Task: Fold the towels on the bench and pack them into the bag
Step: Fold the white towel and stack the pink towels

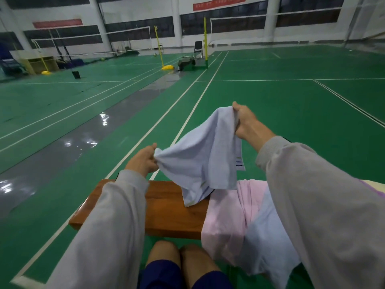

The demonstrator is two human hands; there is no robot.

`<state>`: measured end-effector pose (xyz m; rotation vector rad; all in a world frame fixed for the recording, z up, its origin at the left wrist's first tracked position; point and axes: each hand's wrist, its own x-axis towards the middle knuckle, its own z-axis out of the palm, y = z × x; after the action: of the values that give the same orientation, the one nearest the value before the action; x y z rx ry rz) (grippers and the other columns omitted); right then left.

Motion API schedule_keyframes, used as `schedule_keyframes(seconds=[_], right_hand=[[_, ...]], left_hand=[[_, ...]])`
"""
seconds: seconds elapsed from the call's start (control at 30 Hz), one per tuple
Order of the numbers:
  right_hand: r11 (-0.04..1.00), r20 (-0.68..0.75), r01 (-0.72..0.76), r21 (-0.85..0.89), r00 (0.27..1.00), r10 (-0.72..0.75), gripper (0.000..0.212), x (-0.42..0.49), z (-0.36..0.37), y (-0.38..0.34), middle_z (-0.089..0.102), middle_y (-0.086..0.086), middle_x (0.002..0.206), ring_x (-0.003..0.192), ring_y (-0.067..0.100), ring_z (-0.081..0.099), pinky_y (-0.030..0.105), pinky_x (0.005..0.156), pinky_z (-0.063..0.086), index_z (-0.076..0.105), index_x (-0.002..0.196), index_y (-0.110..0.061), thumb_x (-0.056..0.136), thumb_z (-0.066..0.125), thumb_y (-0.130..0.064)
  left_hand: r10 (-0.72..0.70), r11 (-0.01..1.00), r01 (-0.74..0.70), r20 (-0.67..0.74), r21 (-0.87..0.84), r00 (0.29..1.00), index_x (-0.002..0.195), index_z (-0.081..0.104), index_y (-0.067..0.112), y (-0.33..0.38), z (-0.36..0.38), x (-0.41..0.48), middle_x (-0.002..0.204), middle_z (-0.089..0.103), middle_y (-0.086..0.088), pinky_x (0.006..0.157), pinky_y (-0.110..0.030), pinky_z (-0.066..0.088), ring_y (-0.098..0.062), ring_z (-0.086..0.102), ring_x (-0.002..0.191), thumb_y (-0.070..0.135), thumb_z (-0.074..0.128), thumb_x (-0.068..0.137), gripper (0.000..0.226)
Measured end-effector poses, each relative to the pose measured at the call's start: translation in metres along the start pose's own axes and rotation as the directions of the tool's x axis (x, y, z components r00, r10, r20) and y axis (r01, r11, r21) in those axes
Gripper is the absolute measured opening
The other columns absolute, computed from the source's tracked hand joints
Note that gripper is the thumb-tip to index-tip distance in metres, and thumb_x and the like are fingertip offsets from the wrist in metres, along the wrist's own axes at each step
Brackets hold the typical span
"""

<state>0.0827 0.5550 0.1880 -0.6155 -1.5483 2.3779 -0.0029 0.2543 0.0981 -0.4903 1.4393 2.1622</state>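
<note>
1. Bare knees [181, 263] and grey sleeves [104, 236] fill the foreground as a person leans over a wooden bench [166, 217] at the edge of a green sports court.
2. The risk: the pale blue towel [200, 161] is held by bunched corners rather than flat edges, so a fold started from here would likely come out skewed. Its trailing end could also drag the heap beside it off the bench.
3. The left hand [143, 161] pinches one gathered corner, fingers closed tight on the cloth. The right hand [248, 122], raised higher, has its fingers curled round the opposite edge.
4. The towel sags between the two hands, and its lower end appears to rest on the bench top.
5. Just to the right, a pink towel [229, 215] and a second pale towel [268, 236] lie unfolded, spilling over the near edge.
6. No bag can be picked out with certainty; the right arm hides that end of the bench.
</note>
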Motion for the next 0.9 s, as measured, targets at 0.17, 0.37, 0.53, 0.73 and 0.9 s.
schedule_keyframes(seconds=[0.17, 0.37, 0.53, 0.73, 0.9], right_hand=[[0.999, 0.085, -0.016, 0.027, 0.996, 0.014, 0.046, 0.000, 0.004, 0.014, 0.074, 0.017, 0.115, 0.106, 0.033, 0.072, 0.051, 0.095, 0.057, 0.064, 0.123, 0.000, 0.099, 0.063, -0.039], [0.999, 0.095, -0.029, -0.041, 0.995, 0.033, 0.037, -0.004, 0.013, 0.009, 0.073, 0.014, 0.117, 0.104, 0.030, 0.072, 0.047, 0.088, 0.060, 0.064, 0.123, -0.003, 0.100, 0.061, -0.032], [0.997, 0.080, -0.016, -0.069, 0.997, 0.021, 0.035, -0.002, 0.016, 0.004, 0.074, 0.010, 0.102, 0.089, 0.027, 0.071, 0.038, 0.076, 0.061, 0.066, 0.117, -0.006, 0.100, 0.059, -0.035], [0.999, -0.010, 0.044, -0.028, 0.999, -0.044, 0.021, 0.006, -0.001, -0.009, 0.076, 0.011, 0.101, 0.086, 0.026, 0.071, 0.040, 0.083, 0.061, 0.068, 0.100, -0.006, 0.096, 0.061, -0.026], [0.994, 0.019, -0.018, 0.109, 1.000, 0.016, 0.025, 0.005, -0.020, 0.007, 0.049, 0.005, 0.068, 0.066, 0.024, 0.052, 0.032, 0.070, 0.049, 0.045, 0.065, -0.019, 0.079, 0.063, -0.028]], left_hand=[[-0.128, 0.818, 0.030, 0.131, 0.574, 0.983, 0.119, 0.060, 0.023, -0.051, -0.037, -0.006, 0.066, 0.062, -0.005, 0.038, -0.014, 0.042, -0.006, 0.052, 0.047, 0.009, 0.043, 0.108, 0.024], [-0.224, 0.717, 0.093, 0.103, 0.691, 0.969, 0.087, 0.066, 0.003, -0.086, -0.048, -0.019, 0.079, 0.061, 0.002, 0.057, -0.015, 0.047, -0.013, 0.050, 0.075, -0.005, 0.032, 0.106, 0.040], [-0.199, 0.788, 0.079, 0.131, 0.610, 0.971, 0.077, 0.077, 0.004, -0.074, -0.055, -0.017, 0.080, 0.068, -0.007, 0.054, -0.025, 0.055, -0.017, 0.067, 0.063, 0.002, 0.054, 0.100, 0.032], [0.358, 0.913, -0.371, 0.100, 0.170, 0.928, 0.101, 0.072, 0.010, -0.011, -0.037, -0.011, 0.099, 0.071, -0.011, 0.069, -0.033, 0.055, -0.019, 0.065, 0.084, 0.033, 0.067, 0.098, 0.024], [0.513, 0.815, -0.536, 0.158, 0.221, 0.844, 0.103, 0.069, 0.006, 0.035, 0.001, -0.030, 0.096, 0.073, -0.009, 0.075, -0.035, 0.058, -0.022, 0.067, 0.088, 0.022, 0.062, 0.102, 0.018]])
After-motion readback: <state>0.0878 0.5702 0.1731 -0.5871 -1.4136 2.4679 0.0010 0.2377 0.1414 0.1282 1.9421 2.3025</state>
